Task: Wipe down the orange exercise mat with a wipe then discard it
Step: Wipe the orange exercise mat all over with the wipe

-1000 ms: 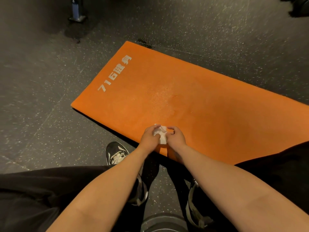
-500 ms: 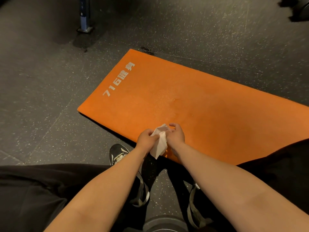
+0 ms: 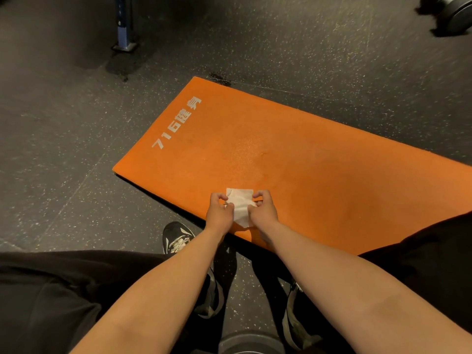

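1. The wipe is a thin white sheet, creased and partly opened out. It sits just below the middle of the frame, stretched between both hands over the near edge of the mat. I cannot tell whether its lower end touches the mat.
2. The left hand pinches the wipe's left side between thumb and forefinger, with the other fingers curled in.
3. The right hand pinches the right side the same way, its fingers bent close round the sheet's edge.
4. The orange exercise mat lies flat, a long rectangle running from the centre to the right edge of the frame. It is finely grained, with a paler speckled patch near its middle.
5. White lettering, beginning "716", runs along its short end, left of centre.
6. The floor looks like dark rubber flecked with pale specks.
7. A black shoe with white markings stands at lower centre, beside the mat's near edge. Black trousers fill the lower left.
8. A blue metal post on a flat base stands at upper left. A dark dumbbell lies in the upper right corner.
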Demonstrator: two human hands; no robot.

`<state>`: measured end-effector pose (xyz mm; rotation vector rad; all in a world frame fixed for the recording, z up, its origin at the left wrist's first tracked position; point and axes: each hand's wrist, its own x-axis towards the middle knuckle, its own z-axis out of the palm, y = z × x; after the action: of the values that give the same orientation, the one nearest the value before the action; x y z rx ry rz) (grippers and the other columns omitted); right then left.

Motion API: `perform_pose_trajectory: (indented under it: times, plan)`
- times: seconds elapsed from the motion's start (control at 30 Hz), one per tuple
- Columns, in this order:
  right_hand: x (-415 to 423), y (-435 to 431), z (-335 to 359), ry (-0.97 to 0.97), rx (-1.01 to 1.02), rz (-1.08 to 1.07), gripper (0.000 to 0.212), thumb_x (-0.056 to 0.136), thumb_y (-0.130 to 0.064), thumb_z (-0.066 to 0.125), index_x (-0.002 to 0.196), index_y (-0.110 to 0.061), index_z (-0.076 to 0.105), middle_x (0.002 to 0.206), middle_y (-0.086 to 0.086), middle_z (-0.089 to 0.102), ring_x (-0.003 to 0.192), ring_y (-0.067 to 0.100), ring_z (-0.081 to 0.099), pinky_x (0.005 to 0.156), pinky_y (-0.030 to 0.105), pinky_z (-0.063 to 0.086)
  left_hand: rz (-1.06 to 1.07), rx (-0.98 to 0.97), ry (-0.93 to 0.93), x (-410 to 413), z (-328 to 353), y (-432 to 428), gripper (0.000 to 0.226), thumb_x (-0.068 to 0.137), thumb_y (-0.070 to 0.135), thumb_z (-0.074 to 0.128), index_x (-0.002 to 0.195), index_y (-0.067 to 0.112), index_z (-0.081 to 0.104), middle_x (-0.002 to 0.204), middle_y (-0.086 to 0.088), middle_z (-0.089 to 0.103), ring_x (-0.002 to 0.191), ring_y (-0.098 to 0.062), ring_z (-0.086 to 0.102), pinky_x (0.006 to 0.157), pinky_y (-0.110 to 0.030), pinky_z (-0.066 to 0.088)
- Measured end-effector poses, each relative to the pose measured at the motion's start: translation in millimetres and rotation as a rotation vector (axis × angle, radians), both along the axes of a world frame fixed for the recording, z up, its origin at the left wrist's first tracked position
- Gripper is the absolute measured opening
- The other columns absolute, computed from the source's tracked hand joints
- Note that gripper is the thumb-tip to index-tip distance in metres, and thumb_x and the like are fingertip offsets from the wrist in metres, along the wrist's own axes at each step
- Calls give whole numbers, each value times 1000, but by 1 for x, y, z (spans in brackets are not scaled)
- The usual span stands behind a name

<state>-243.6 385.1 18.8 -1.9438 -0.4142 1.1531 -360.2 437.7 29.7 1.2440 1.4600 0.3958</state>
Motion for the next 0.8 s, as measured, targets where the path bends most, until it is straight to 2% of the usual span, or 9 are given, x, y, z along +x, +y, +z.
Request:
perform_pose_trajectory:
  times: [0.13,0.2,0.27,0.33,0.4,0.5,0.6,0.7,0.8]
  plan:
    - [-2,4,-5,-10,34,83,51,82,21,43,93,-24,65,124,10,58,99,21,60,59,15,44,-120,31,-24,1,-2,2,21,98,8,55,112,22,60,116,2,58,105,-19,56,85,-31,47]
    - [-3,3,-7,-24,32,116,54,83,25,45,106,-18,70,132,9,49,113,15,56,72,13,49,-180,11,-30,3,0,4,35,97,7,59,130,19,58,130,4,54,119,-15,51,94,-26,44]
    - [-4,1,-8,-60,15,141,47,88,23,48,124,-3,64,126,2,40,115,13,54,82,15,49,-249,33,21,4,-1,5,44,95,3,59,137,16,55,139,0,54,128,-16,49,98,-22,40]
    - [-5,-1,-11,-69,-6,129,38,93,14,52,128,2,56,113,-3,40,105,15,57,77,22,52,-302,72,98,4,-4,4,43,96,3,58,138,13,55,143,-2,54,134,-18,47,100,-19,35]
    - [-5,-3,-9,-124,-24,146,24,97,3,55,121,2,59,109,-4,40,93,15,54,79,31,53,-293,95,154,5,-7,2,38,98,6,58,136,13,58,142,-3,56,133,-18,49,97,-18,35]
    - [0,-9,-6,-327,-45,257,10,99,-11,59,94,-5,65,132,1,38,110,23,51,85,28,42,-259,106,204,6,-12,2,29,99,14,58,128,11,63,135,-8,59,118,-20,56,88,-21,39]
    - [5,-12,-8,-468,-100,345,12,101,-20,49,98,-18,60,136,1,50,123,26,41,91,33,36,-267,135,244,10,-21,1,26,99,24,60,117,8,68,138,-12,49,108,-20,51,88,-25,39]
    - [10,-11,-13,-491,-160,346,12,102,-26,42,107,-27,52,111,7,64,105,30,53,74,36,40,-275,151,255,15,-27,2,24,98,30,60,104,10,72,135,-9,50,120,-27,51,92,-31,43]
    - [13,-11,-14,-432,-132,322,8,103,-19,43,107,-26,43,96,8,60,70,23,52,50,32,30,-281,127,182,19,-27,5,12,97,28,62,95,17,68,91,-1,64,89,-23,61,62,-22,39]
